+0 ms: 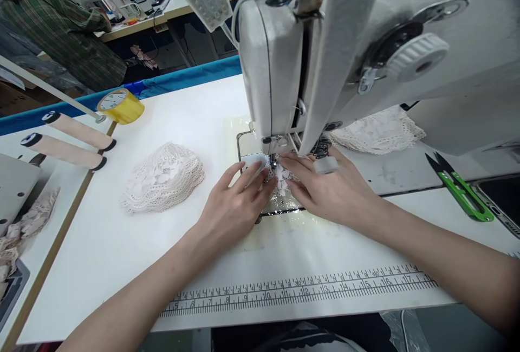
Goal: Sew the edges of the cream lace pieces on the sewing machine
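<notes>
A small piece of white lace [281, 185] lies under the needle area of a white sewing machine [270, 70]. My left hand [238, 200] rests palm down at its left side, fingers spread, with the fingertips at the lace edge. From the right, my right hand [329, 184] reaches in with its fingers stretched out and touching the lace. Its fingertips are partly hidden behind the machine head. A shiny clear sheet covers the bed around the lace. To the left of my left hand sits a stack of lace pieces [164, 178].
More lace [379, 131] lies beneath the machine arm. Green thread snips [463, 187] and a dark phone [501, 200] are at right. Yellow tape [121, 106] and two thread cones [67, 151] stand left. A ruler strip [300, 291] runs along the front. A co-worker [60, 38] is beyond.
</notes>
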{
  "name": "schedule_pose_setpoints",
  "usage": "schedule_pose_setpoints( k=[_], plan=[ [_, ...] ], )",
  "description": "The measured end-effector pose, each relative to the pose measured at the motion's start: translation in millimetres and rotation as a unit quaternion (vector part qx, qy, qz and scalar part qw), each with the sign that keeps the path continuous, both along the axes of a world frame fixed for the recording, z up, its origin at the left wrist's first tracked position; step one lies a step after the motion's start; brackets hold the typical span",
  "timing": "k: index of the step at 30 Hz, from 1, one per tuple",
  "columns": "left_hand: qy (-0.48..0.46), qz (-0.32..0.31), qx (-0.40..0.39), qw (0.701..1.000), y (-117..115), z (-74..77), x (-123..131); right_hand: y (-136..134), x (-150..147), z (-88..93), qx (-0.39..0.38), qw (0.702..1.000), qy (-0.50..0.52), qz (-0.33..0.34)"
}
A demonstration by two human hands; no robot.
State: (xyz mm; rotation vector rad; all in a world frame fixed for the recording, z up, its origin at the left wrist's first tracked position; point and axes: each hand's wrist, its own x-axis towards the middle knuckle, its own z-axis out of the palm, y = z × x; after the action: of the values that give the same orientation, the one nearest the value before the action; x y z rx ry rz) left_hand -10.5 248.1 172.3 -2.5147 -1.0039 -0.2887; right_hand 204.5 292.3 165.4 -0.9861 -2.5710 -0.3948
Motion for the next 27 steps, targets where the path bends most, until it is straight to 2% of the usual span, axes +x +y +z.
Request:
schedule_pose_setpoints(
  k=[7,13,17,20,23,27],
  plan=[
    [-0.011,-0.005,-0.005,1.000,0,-1.1,2,2,2,1.3,-0.007,1.000,0.020,0.007],
    [-0.012,0.006,-0.005,1.000,-1,-3.6,2,2,3,2.8,0.024,1.000,0.006,0.012],
    [-0.022,0.016,-0.002,1.000,-1,-5.8,2,-2,4,2.3,0.028,0.996,0.045,0.070],
    [-0.046,0.010,0.010,0.999,0,-6.3,3,-7,4,0.9,-0.015,0.989,0.087,0.120],
    [-0.065,-0.014,0.021,0.998,0,-5.0,3,-11,4,0.0,-0.049,0.985,0.103,0.133],
    [-0.075,-0.035,0.009,0.997,-3,-3.3,1,-11,5,2.2,-0.045,0.984,0.094,0.142]
  ],
)
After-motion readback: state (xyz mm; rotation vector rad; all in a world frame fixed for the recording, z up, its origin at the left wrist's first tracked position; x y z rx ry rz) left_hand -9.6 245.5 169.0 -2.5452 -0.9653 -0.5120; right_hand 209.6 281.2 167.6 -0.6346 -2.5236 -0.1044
